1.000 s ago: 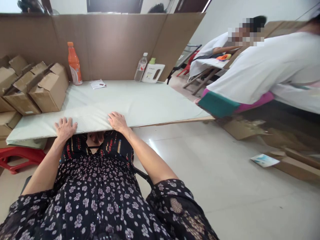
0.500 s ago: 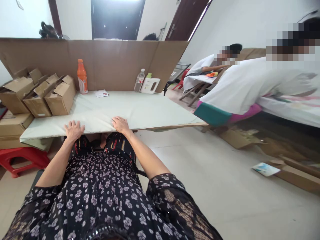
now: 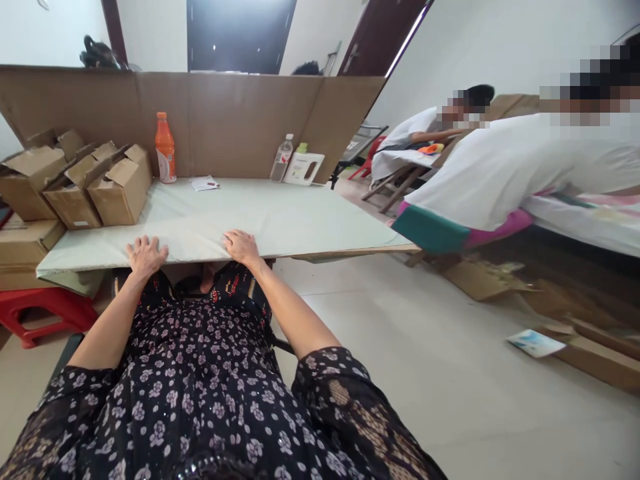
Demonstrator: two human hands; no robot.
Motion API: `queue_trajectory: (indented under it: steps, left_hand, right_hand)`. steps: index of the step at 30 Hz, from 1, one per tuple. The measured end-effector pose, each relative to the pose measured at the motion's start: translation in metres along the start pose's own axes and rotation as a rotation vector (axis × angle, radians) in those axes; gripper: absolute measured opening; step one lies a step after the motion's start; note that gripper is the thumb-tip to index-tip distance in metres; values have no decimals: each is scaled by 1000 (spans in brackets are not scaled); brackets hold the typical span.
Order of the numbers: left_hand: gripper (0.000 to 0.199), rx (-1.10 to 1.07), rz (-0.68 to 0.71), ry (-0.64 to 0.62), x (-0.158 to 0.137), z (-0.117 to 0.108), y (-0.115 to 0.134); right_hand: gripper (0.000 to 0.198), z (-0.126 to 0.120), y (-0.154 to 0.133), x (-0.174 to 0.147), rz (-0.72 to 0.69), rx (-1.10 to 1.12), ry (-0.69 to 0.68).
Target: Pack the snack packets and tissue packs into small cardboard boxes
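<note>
My left hand (image 3: 145, 255) rests palm down on the near edge of the pale-covered table (image 3: 280, 213), its fingers spread and holding nothing. Further right along the same edge lies my right hand (image 3: 241, 246), also palm down, with its fingers stretched out and nothing in them. Beyond the left hand stand several open cardboard boxes (image 3: 119, 193). An orange bottle (image 3: 165, 150) is upright at the back of the table, with a small paper packet (image 3: 205, 183) lying near it.
Along the back runs a cardboard screen (image 3: 225, 120). A clear bottle (image 3: 282, 159) and a white jug (image 3: 304, 168) lean near it. A red stool (image 3: 45, 313) stands at the left. Two people in white work at the right, above an open box (image 3: 600, 360) on the floor.
The view has shifted slightly. Both hands stay flat on the table edge. At the right, the nearer person's arm has moved.
</note>
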State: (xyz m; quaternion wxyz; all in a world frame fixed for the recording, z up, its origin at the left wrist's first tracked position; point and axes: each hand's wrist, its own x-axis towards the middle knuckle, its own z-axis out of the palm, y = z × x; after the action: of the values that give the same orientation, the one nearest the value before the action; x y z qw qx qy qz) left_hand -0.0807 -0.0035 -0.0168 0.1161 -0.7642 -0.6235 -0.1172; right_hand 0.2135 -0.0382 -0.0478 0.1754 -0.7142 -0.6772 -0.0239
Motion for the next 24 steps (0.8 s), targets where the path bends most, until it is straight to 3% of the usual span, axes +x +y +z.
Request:
queue_trajectory:
  steps: [24]
  left_hand:
    - [39,28,9,9,1,-3,2]
  right_hand:
    - [40,0,4,3,10,47,26]
